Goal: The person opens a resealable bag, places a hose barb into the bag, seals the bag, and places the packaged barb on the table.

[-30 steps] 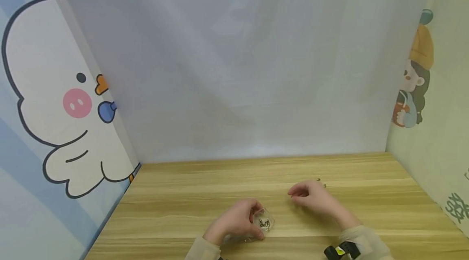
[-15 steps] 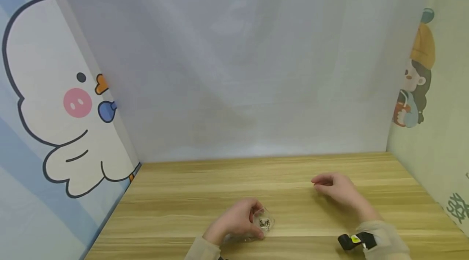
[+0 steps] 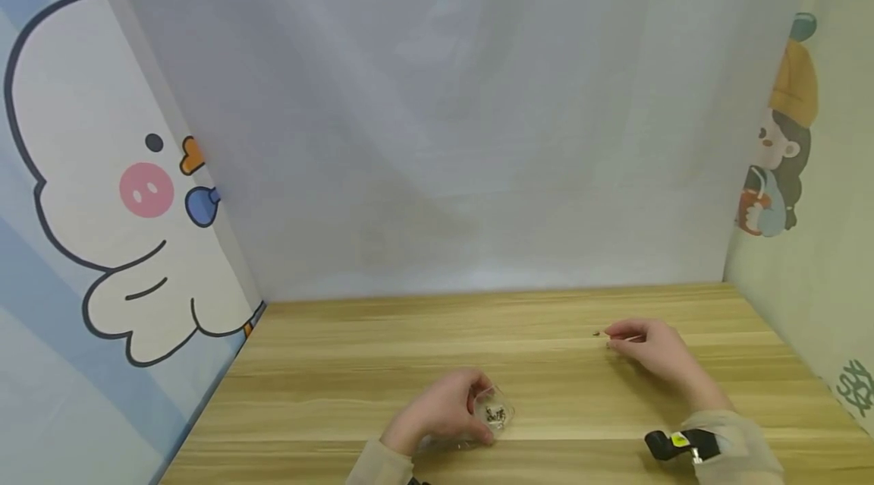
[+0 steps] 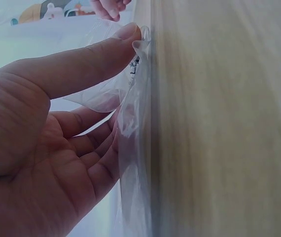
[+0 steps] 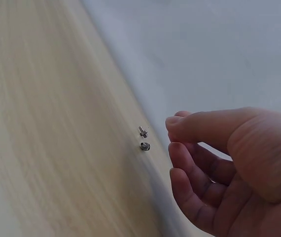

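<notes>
My left hand [image 3: 440,410] grips a clear plastic bag [image 4: 128,123] at its mouth, low over the wooden table. Several small metal screws [image 3: 495,415] show inside the bag through the clear film. Two loose screws lie close together on the table: one silvery screw [image 5: 143,132] and a darker screw [image 5: 145,146] beside it. In the head view the far screw [image 3: 596,333] is just left of my right fingertips. My right hand [image 3: 658,352] hovers by them with fingers bent and thumb near the index finger; nothing shows between them.
The wood-grain table [image 3: 328,363] runs back to a pale grey curtain [image 3: 437,128]. A side panel with a white cartoon bird [image 3: 89,151] stands at left, and another printed panel [image 3: 819,280] at right. A black wrist device [image 3: 683,444] sits on the right sleeve.
My right hand has moved right across the table, from left of the loose screws to their right side, bringing them back into sight. The left hand stays with the bag.
</notes>
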Available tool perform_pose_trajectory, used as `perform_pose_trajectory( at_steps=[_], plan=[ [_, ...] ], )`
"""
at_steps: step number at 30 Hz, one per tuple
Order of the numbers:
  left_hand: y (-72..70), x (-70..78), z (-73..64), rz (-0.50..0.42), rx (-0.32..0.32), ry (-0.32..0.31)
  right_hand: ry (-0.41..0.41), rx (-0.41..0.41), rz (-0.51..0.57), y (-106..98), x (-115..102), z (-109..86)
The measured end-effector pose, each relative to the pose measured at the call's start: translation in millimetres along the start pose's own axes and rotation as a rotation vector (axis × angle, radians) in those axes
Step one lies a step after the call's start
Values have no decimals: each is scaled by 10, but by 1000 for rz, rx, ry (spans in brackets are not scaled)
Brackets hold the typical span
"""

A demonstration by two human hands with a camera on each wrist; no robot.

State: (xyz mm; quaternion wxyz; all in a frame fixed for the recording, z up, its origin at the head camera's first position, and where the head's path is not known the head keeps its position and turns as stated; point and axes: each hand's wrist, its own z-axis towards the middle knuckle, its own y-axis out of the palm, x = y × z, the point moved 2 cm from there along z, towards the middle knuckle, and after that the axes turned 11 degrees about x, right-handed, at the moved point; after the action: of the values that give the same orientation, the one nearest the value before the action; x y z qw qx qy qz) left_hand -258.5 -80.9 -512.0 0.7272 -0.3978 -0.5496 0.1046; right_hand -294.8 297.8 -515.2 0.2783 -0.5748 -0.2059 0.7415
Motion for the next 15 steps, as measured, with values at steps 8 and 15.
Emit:
perform_pose_trajectory(
  at_steps=[8, 15],
  plan=[
    [-20, 17, 11, -7, 2, 0, 17, -4, 17, 12, 49, 8],
    [-15, 10, -1, -9, -1, 3, 7, -2, -4, 67, 64, -10]
  ],
)
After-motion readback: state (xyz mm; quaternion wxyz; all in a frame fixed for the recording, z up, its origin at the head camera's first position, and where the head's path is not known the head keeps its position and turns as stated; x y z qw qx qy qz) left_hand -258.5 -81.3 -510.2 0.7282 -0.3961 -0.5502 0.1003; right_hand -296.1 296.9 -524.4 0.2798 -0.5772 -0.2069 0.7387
